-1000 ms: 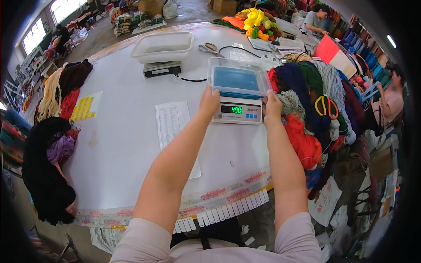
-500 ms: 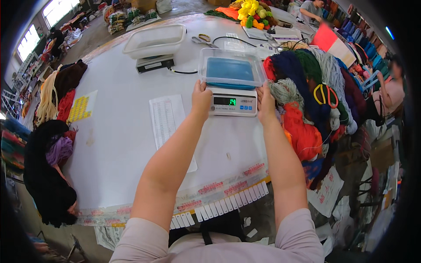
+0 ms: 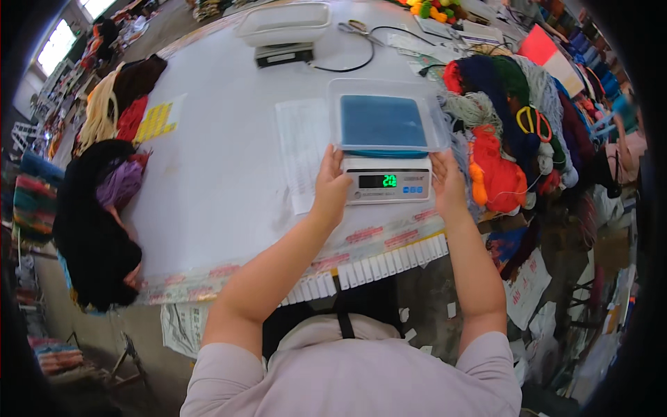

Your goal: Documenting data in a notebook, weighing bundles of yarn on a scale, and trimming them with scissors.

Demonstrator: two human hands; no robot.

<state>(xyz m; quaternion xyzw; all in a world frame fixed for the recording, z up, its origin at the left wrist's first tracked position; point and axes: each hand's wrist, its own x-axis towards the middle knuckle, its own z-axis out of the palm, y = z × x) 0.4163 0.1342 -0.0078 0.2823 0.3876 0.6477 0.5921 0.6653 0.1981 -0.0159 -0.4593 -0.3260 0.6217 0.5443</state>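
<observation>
A white electronic scale (image 3: 389,195) with lit green digits stands on the table before me. On top of it rests a clear plastic tray (image 3: 435,131) with nothing in it, and a blue surface (image 3: 382,121) shows through its bottom. My left hand (image 3: 331,186) is closed on the scale's left side near the tray's front corner. On the opposite side, my right hand (image 3: 448,182) grips the scale's right edge, fingers partly under the tray rim. Left of the scale lies a printed paper sheet (image 3: 299,153).
A second scale (image 3: 285,55) carrying a white tray (image 3: 246,28) stands farther back, scissors (image 3: 358,28) beside it. Coloured yarn hanks (image 3: 497,167) are heaped close on the right; black yarn (image 3: 94,222) hangs over the left edge. White tags (image 3: 375,267) line the table's front edge (image 3: 347,240).
The scale and its tray have come nearer the table's front edge, both hands still on them. The green digits differ. My view has tilted down and shifted left.
</observation>
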